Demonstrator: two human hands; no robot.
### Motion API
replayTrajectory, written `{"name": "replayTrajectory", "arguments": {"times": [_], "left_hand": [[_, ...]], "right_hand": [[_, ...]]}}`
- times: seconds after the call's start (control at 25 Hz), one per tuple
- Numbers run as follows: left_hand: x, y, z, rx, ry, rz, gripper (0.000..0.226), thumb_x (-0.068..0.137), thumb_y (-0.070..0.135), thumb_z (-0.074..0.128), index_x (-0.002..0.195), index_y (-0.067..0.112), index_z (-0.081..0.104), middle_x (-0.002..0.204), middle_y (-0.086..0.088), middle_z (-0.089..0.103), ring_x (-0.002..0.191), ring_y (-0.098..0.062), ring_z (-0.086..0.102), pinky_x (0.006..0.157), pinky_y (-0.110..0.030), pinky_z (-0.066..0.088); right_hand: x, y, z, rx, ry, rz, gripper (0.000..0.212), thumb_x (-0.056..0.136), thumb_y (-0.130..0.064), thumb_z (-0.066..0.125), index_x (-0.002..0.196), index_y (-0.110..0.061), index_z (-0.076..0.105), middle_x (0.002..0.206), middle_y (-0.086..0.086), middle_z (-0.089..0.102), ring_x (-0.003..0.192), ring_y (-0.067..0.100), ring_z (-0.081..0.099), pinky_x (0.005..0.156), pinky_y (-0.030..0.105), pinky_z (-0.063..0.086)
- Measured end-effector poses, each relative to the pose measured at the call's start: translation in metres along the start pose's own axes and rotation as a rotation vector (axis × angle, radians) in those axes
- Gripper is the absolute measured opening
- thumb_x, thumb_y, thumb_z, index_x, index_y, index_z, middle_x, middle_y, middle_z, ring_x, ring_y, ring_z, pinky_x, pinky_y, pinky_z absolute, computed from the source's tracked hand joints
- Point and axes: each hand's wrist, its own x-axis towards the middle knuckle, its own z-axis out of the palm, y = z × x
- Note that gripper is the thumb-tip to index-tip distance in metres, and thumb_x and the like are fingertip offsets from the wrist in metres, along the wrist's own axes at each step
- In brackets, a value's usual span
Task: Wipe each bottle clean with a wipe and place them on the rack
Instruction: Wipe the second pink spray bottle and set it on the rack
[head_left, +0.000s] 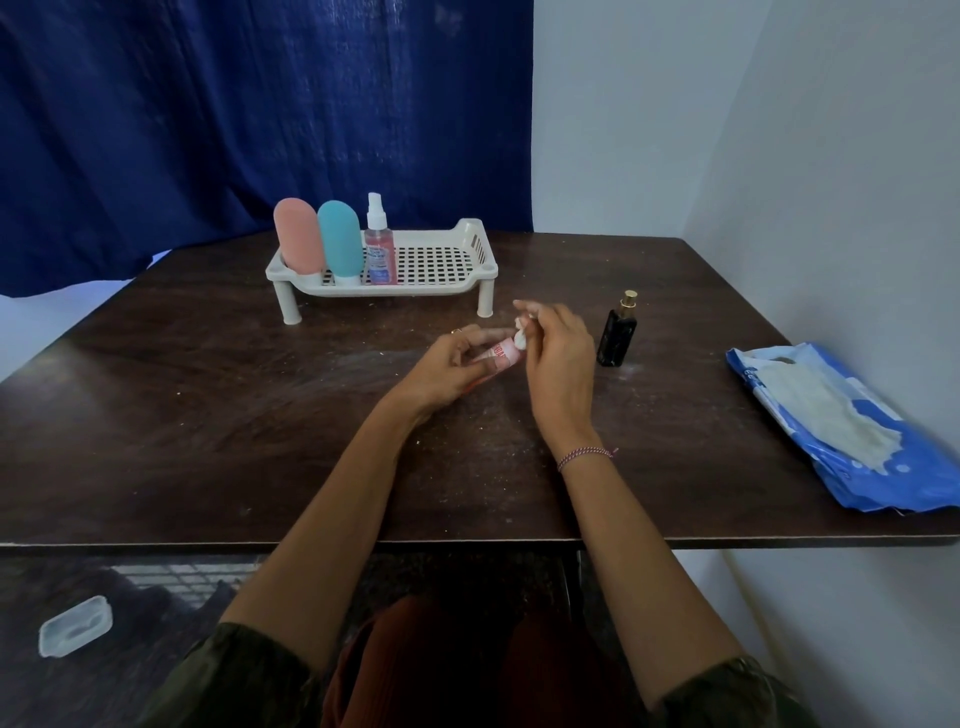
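— Hands, how do they stand?
— Left hand (447, 366) curls round a small pink bottle (501, 354) near the middle of the table (208, 415). Right hand (558, 358) pinches a crumpled white wipe (521, 332) against the bottle's far end.
— Rack?
— White rack (441, 260), at the far side, holds a pink squeeze bottle (298, 236), a teal squeeze bottle (340, 239) and a pink spray bottle (379, 249), all upright at its left end. A black perfume bottle (618, 332) stands just right of the hands, and a blue wipe pack (841, 426) lies at the right edge.

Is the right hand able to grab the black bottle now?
Probably yes: the black bottle stands upright just right of the right hand, nothing between them, though that hand holds a wipe.
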Motion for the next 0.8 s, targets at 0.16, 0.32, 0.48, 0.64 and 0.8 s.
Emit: {"name": "replayTrajectory", "arguments": {"times": [0.16, 0.32, 0.48, 0.64, 0.8], "left_hand": [[0.001, -0.002, -0.005, 0.197, 0.064, 0.077, 0.04, 0.089, 0.008, 0.06, 0.128, 0.014, 0.056, 0.099, 0.002, 0.052, 0.089, -0.003, 0.051, 0.077, -0.008, 0.041], [0.001, -0.004, -0.008, 0.28, 0.124, 0.121, 0.04, 0.087, 0.007, 0.063, 0.127, 0.012, 0.057, 0.096, 0.007, 0.05, 0.092, -0.006, 0.05, 0.079, -0.011, 0.041], [0.003, -0.008, -0.008, 0.485, 0.129, 0.178, 0.042, 0.087, 0.014, 0.064, 0.128, 0.018, 0.057, 0.104, -0.001, 0.052, 0.102, -0.016, 0.047, 0.088, -0.029, 0.039], [0.004, -0.009, -0.007, 0.693, 0.083, 0.237, 0.046, 0.086, 0.012, 0.064, 0.13, 0.023, 0.055, 0.109, 0.005, 0.051, 0.103, -0.011, 0.04, 0.093, -0.039, 0.039], [0.003, -0.007, -0.007, 0.646, 0.11, 0.316, 0.042, 0.087, 0.013, 0.063, 0.128, 0.021, 0.057, 0.114, 0.004, 0.057, 0.105, -0.012, 0.046, 0.09, -0.03, 0.039]], "right_hand": [[0.003, 0.009, -0.002, 0.171, -0.125, 0.016, 0.02, 0.094, -0.008, 0.052, 0.109, -0.009, 0.066, 0.107, 0.003, 0.063, 0.092, 0.005, 0.058, 0.086, 0.017, 0.049], [0.004, 0.016, -0.003, 0.232, -0.255, 0.028, 0.026, 0.088, -0.006, 0.059, 0.112, -0.013, 0.064, 0.11, -0.001, 0.061, 0.097, 0.0, 0.053, 0.084, -0.002, 0.036], [0.005, 0.019, -0.003, 0.236, -0.253, 0.127, 0.017, 0.087, -0.008, 0.061, 0.102, -0.015, 0.066, 0.103, -0.001, 0.064, 0.088, -0.001, 0.054, 0.074, -0.001, 0.04], [0.007, 0.02, -0.002, 0.236, -0.27, 0.271, 0.011, 0.091, -0.012, 0.058, 0.097, -0.016, 0.067, 0.093, -0.006, 0.063, 0.076, -0.002, 0.058, 0.06, 0.002, 0.043], [0.011, 0.025, -0.011, 0.671, -0.24, 0.593, 0.011, 0.09, -0.014, 0.06, 0.092, -0.019, 0.07, 0.093, -0.004, 0.069, 0.073, 0.002, 0.061, 0.052, 0.01, 0.045]]}}
